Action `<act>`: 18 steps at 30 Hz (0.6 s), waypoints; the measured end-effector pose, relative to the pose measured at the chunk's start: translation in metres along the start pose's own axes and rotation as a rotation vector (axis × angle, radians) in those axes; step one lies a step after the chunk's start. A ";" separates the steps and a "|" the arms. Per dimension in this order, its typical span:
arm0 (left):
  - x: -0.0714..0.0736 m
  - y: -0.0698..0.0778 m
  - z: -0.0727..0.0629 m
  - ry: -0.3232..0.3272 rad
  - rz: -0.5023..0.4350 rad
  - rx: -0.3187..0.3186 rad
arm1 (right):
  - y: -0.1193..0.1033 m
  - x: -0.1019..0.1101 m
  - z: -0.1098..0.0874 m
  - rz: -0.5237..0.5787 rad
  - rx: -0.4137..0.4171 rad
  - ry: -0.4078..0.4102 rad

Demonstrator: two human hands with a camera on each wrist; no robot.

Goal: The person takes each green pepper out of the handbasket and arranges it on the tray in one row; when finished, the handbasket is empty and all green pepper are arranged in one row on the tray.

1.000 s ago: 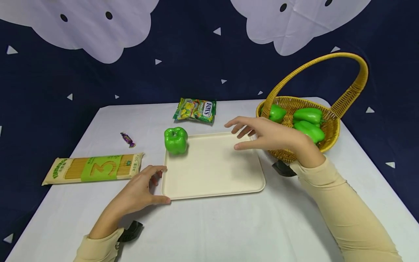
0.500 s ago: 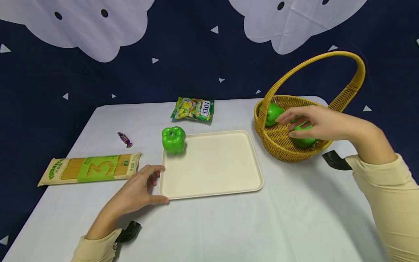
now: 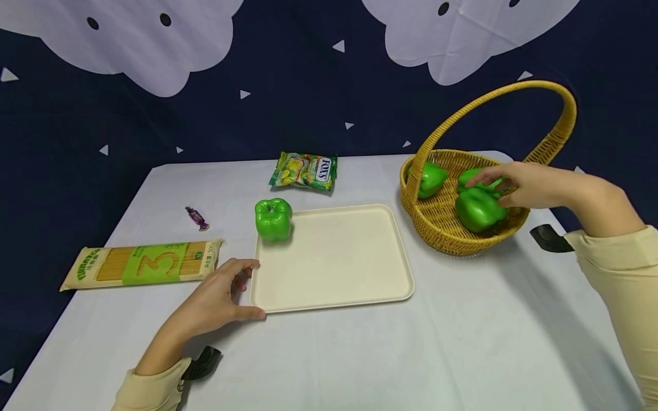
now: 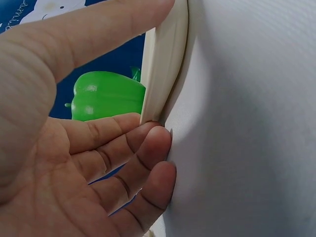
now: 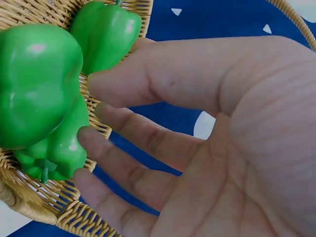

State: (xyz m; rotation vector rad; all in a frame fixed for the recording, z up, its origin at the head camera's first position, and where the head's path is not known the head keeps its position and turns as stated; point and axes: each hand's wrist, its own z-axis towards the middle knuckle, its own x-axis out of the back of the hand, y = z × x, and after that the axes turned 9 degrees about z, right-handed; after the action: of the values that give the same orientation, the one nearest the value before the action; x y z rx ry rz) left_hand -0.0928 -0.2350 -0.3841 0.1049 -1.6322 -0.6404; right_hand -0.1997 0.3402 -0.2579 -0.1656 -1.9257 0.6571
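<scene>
Right hand has shifted from above the two-o'clock corner of the cream tray to the wicker basket, farther out at two o'clock; fingers loosely parted, holding nothing, near three green bell peppers. Left hand, thumb and fingers wide apart, touches the tray at eight o'clock; a lone bell pepper sits at ten.

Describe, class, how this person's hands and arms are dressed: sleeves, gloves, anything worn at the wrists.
No gloves or rings show on the left hand or right hand. The left sleeve and right sleeve are plain beige, the right one creased. A black piece shows near each cuff, left piece and right piece. No cables are visible.
</scene>
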 end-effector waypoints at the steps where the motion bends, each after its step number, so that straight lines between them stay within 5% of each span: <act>1: 0.000 0.000 0.000 0.000 -0.001 0.001 | 0.001 0.000 0.000 0.003 -0.009 -0.003; 18: 0.000 0.000 0.000 -0.001 -0.005 0.005 | 0.010 -0.005 0.004 0.012 -0.037 -0.078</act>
State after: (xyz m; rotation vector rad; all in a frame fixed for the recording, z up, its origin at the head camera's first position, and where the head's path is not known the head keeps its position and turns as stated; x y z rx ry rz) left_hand -0.0931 -0.2353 -0.3841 0.1124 -1.6348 -0.6408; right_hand -0.2030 0.3450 -0.2688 -0.1775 -2.0139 0.6441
